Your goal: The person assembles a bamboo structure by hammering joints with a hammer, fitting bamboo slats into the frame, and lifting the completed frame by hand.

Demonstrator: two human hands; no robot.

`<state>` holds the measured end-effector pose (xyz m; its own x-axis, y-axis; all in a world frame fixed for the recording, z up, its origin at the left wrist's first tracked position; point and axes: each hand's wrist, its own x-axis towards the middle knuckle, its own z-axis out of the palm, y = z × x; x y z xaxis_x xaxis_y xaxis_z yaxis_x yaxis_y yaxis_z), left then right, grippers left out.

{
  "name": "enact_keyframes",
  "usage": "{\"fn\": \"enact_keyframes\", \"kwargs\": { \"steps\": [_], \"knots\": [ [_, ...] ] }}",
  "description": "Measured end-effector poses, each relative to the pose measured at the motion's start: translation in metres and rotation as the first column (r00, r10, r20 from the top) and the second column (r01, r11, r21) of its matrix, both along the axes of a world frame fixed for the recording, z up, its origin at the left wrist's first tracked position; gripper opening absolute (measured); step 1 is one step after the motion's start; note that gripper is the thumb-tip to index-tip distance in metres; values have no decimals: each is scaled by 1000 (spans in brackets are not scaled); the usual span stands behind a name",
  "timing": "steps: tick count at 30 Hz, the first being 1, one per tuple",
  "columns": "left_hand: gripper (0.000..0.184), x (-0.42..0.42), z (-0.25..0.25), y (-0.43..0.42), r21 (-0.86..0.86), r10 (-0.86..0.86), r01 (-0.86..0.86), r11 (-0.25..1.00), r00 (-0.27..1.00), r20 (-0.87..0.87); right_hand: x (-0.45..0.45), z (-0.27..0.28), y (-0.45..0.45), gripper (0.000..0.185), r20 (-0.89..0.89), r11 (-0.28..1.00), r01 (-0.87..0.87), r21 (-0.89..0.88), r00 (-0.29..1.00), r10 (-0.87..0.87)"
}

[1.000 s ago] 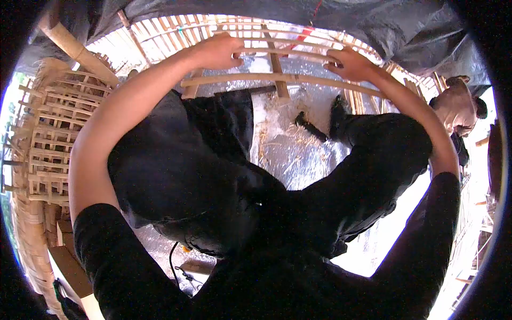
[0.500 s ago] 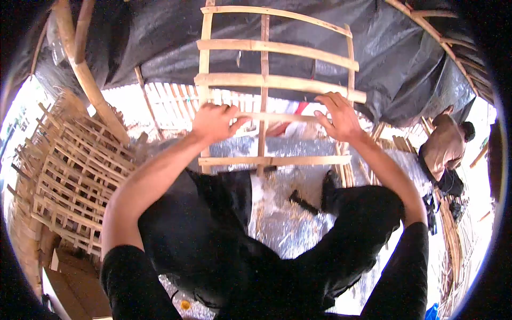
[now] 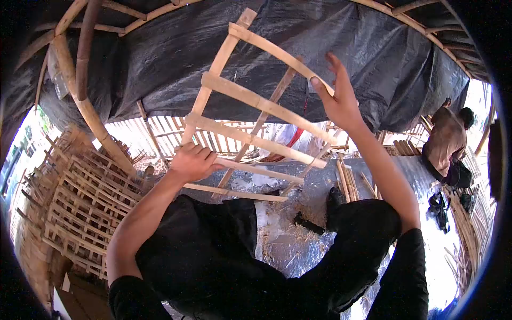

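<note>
A bamboo lattice frame (image 3: 264,105) of several cross slats on three long strips is held up in front of me, tilted. My left hand (image 3: 193,162) is closed around its lower left part, where a slat meets the left strip. Near the right end of the top slat is my right hand (image 3: 340,98), its fingers spread and pointing up, thumb beside the slat; whether it touches is unclear. Below, a dark tool-like object (image 3: 309,223) lies on the silvery floor sheet (image 3: 288,248) between my legs.
Stacked bamboo lattices (image 3: 88,208) stand at the left. A person (image 3: 449,140) sits at the far right, near bundled bamboo strips (image 3: 465,226). Black plastic sheeting (image 3: 176,69) hangs behind, with a bamboo post (image 3: 88,114) at the left. More strips (image 3: 348,181) lie ahead.
The lattice has been raised from low ahead and is now tilted, leaning to the right. My right hand has opened off the slat and moved up; my left hand has shifted down and left.
</note>
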<state>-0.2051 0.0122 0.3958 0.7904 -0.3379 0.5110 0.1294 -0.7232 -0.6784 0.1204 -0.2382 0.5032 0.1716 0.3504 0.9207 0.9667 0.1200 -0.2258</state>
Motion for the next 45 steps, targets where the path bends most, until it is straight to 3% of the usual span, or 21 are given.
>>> {"fn": "enact_keyframes", "kwargs": {
  "steps": [5,8,11,14,17,20,26,35,41,45],
  "knots": [
    [38,-9,-5,5,60,-21,25,998,998,-67,16,-13,0,62,-91,986,1,-168,996,-16],
    [35,-13,-8,7,71,-13,20,997,996,-89,20,-27,-10,53,-157,940,-208,-271,973,170],
    [36,-14,-14,11,43,-31,37,998,992,-125,26,-44,-15,49,-434,887,-415,-203,850,298],
    [36,-15,-17,14,36,-34,40,999,987,-155,27,-51,-21,44,-426,880,-366,-303,878,218],
    [36,-17,-18,12,60,38,-26,998,980,-194,32,-61,-22,37,-456,876,-382,-295,862,222],
    [37,-16,-20,13,41,57,-49,998,974,-219,23,-60,-28,29,-279,888,-203,-412,956,89],
    [37,-12,-16,11,20,88,-86,996,968,-237,9,-59,-29,22,-201,929,-90,-359,979,17],
    [36,-16,-24,19,5,150,-155,988,952,-268,24,-85,-17,31,-432,866,-390,-313,870,236],
    [39,-16,-27,21,-68,164,-190,979,945,-284,14,-74,-27,37,-345,831,-248,-498,936,72],
    [34,-14,-23,15,-146,166,-213,966,946,-280,19,-75,-28,38,-428,797,-353,-490,894,132]
  ]
}}
